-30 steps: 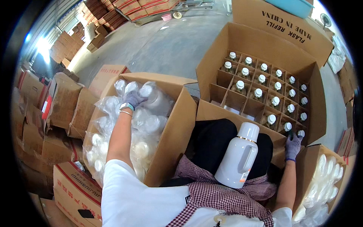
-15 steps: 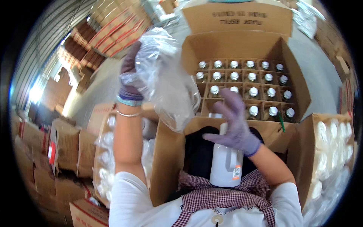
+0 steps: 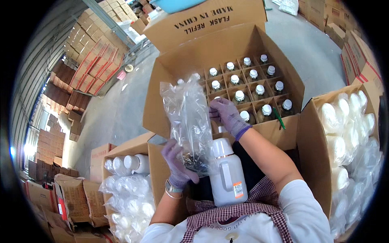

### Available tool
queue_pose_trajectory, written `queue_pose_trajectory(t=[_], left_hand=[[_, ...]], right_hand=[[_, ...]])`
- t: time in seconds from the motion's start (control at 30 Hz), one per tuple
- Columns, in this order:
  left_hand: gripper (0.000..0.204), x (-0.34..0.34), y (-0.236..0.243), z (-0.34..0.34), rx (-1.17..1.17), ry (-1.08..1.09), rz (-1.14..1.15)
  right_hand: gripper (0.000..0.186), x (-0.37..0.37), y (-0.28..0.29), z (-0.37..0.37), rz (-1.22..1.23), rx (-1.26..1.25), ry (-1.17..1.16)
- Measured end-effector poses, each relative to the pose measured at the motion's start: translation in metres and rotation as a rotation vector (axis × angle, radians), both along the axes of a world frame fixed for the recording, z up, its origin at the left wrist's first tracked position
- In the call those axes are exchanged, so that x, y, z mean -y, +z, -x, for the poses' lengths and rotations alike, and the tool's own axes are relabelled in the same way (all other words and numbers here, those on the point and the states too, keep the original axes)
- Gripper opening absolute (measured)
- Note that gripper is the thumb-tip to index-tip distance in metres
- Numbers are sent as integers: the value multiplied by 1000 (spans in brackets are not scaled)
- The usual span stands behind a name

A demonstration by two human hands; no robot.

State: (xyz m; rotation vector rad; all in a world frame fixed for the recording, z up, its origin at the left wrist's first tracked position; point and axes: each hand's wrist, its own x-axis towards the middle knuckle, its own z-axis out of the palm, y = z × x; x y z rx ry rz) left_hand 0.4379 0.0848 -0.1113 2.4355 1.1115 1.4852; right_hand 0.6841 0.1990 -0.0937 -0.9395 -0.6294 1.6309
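Note:
A clear plastic bag [image 3: 186,117] is spread out in front of me, over the near left part of the bottle carton. My right hand [image 3: 229,115], in a purple glove, is closed with its fingertips at the bag's right edge. By the bag's lower left side is my left hand [image 3: 178,165], also gloved, its thumb and fingers apart. A white vacuum flask [image 3: 228,178] with a side handle and an orange-and-white label leans upright on my lap, its cup lid [image 3: 222,148] on top. The bag's lower end lies against the flask's left side.
Ahead stands an open divided carton [image 3: 259,36] of glass flask refills [image 3: 239,96] with white tops; a green tool [image 3: 278,118] hangs at its near edge. Cartons of bagged white flasks flank me, left [image 3: 131,190] and right [image 3: 344,133]. A blue basin [image 3: 174,4] lies beyond.
My left hand has come down from its raised position, and the bag now hangs nearer the flask. My right hand has moved up from the flask to the bag. The view has shifted.

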Motion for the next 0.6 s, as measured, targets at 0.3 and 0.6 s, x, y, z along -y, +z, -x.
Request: queue_pose_trajectory(t=[0.3,0.6], left_hand=[[3,25,-35,29,80,-83,970],[54,23,-2,3,34,16,439]], right_hand=[[39,39,-44,-32,-545,693,402],[91,75,-4,-48,-783,956,467]])
